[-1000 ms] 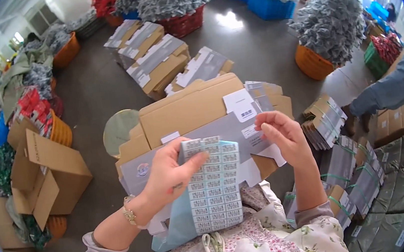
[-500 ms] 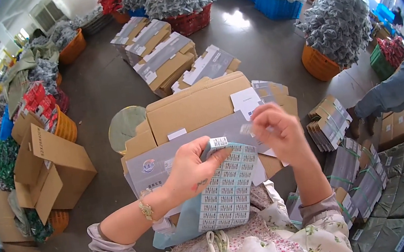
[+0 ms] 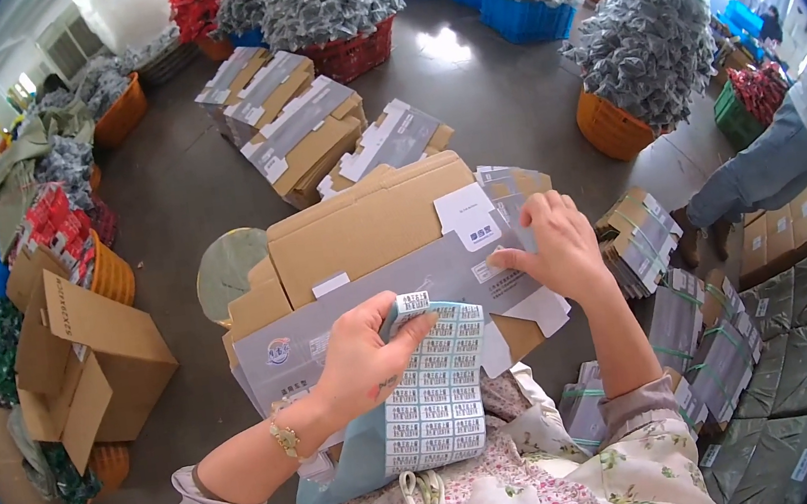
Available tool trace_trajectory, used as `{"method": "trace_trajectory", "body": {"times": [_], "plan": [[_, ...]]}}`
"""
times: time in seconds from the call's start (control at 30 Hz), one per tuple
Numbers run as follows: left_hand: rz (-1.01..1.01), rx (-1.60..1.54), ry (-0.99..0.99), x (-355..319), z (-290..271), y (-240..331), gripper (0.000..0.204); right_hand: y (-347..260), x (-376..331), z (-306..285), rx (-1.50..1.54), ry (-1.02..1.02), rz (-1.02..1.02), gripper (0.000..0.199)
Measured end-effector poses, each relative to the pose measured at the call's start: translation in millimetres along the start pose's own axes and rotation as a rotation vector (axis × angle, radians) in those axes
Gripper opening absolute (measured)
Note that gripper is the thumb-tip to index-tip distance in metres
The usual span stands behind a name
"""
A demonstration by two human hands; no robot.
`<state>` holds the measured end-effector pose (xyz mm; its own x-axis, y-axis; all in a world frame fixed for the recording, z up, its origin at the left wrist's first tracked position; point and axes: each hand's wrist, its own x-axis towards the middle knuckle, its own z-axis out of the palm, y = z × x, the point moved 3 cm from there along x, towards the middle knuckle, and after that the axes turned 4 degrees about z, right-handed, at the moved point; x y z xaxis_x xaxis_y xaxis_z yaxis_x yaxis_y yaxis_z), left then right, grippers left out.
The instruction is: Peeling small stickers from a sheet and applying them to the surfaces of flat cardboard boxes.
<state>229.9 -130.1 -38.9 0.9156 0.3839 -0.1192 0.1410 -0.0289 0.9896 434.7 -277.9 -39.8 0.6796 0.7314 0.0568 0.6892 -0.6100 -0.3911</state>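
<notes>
My left hand (image 3: 368, 355) is closed on a sheet of stickers (image 3: 434, 414), white barcode labels in rows on pale blue backing, its top edge bent over the fingers. Under it lies a flat, unfolded carton (image 3: 367, 282), grey printed on one side and brown inside, with a white flap. My right hand (image 3: 564, 247) rests at the carton's right part with its fingers spread from the thumb. The thumb touches a small white label (image 3: 484, 271) on the grey panel. What supports the carton is mostly hidden.
Stacks of flat cartons (image 3: 303, 128) stand on the floor ahead, and strapped bundles (image 3: 638, 233) lie to the right. An opened brown box (image 3: 122, 377) is at the left. Baskets (image 3: 610, 126) heaped with grey pieces stand around. A person's leg (image 3: 752, 174) shows at far right.
My right hand has come down from above the carton, where it pinched a small label, to the grey panel. Its fingers have spread. The left hand still holds the sticker sheet.
</notes>
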Motion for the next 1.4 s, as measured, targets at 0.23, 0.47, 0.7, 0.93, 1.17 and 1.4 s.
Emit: {"method": "trace_trajectory", "body": {"times": [0.23,0.47,0.7,0.93,1.17,1.4], "plan": [[0.171,0.284,-0.025,3,5,17,0.014,9,-8,7,-0.044,0.054,0.071,0.041],[0.139,0.151,0.04,-1,12,27,0.013,-6,-10,0,-0.006,0.018,0.083,0.05],[0.138,-0.016,0.086,-13,7,36,0.012,11,-14,-15,0.682,-0.013,-0.001,0.044],[0.289,0.123,0.007,-31,5,46,0.015,78,-11,15,1.41,0.247,0.15,0.043],[0.158,0.006,0.028,-9,6,23,0.019,250,-32,113,0.831,0.95,0.945,0.026],[0.076,0.044,-0.03,-4,7,22,0.02,220,-19,121,0.674,0.32,0.625,0.027]]}}
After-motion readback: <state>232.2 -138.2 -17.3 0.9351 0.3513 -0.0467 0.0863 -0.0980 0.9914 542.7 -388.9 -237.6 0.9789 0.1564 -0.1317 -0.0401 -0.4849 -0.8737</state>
